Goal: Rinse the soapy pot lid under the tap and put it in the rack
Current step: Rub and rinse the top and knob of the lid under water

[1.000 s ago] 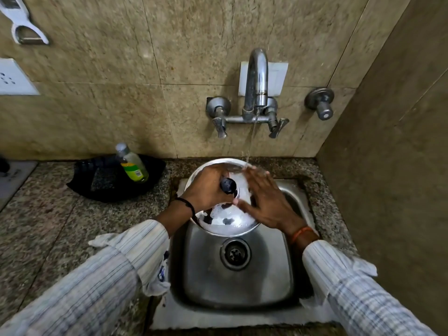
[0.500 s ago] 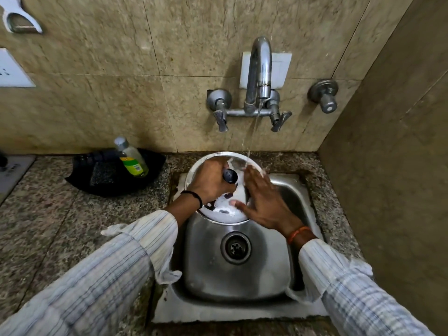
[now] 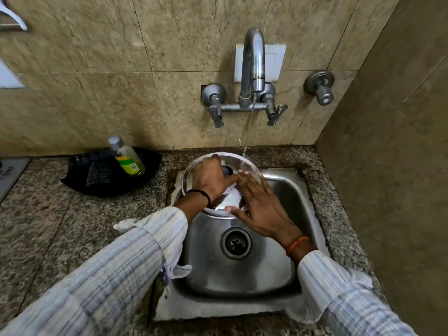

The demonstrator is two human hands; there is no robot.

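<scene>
Over sink (image 3: 278, 275) | left hand (image 3: 209, 179) grip holding lid knob (image 3: 227, 170) | right hand (image 3: 260, 204) flat on lid (image 3: 228, 198)

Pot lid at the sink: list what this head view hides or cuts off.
- Pot lid: its middle and knob mostly covered by the left hand and right hand.
- Rack: nowhere in the head view.
- Bottle label: too small to read.
- Metal hook at top left: cut by the frame edge, blurred.
</scene>
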